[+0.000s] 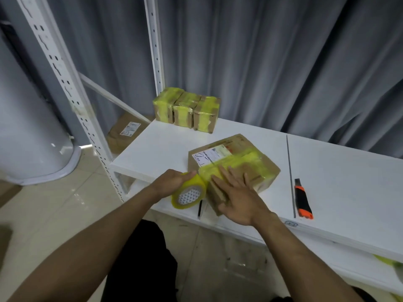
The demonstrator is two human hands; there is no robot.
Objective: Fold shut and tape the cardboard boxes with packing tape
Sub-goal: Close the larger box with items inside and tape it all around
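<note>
Cardboard box (234, 164) in work: lies flat near the front edge of the white surface (340, 182), label up, with a wide band of yellow tape across its top.

Left to right:
- Rack upright (65, 83), white and perforated. Behind it, lower down, a brown parcel (125, 132) with a label.
- Three taped boxes (186, 110) side by side at the back left corner of the surface, well apart from the work. They look finished.
- Left hand (172, 182): fingers curled over the tape roll (189, 194), gripping it. The roll sits just beside the box's left edge, and its tape appears to run straight onto the yellow band.
- Right hand (239, 197): fingers straight and spread, palm down, pressing on the near part of the box top. It grasps nothing.
- Metal strip (291, 177) lying front to back, then a utility knife (302, 200), orange and black, to the right of the box.

Judgement: a strip is being laid and smoothed, and is not yet cut.

Risks:
1. Slack between roll and box would let the tape fold on itself or wrinkle.
2. The box's near corner sits at the front edge, so a hard pull on the roll could drag it off.
3. The knife is out of immediate reach. Lifting the right hand to fetch it frees the box, and the fresh strip may lift.
</note>
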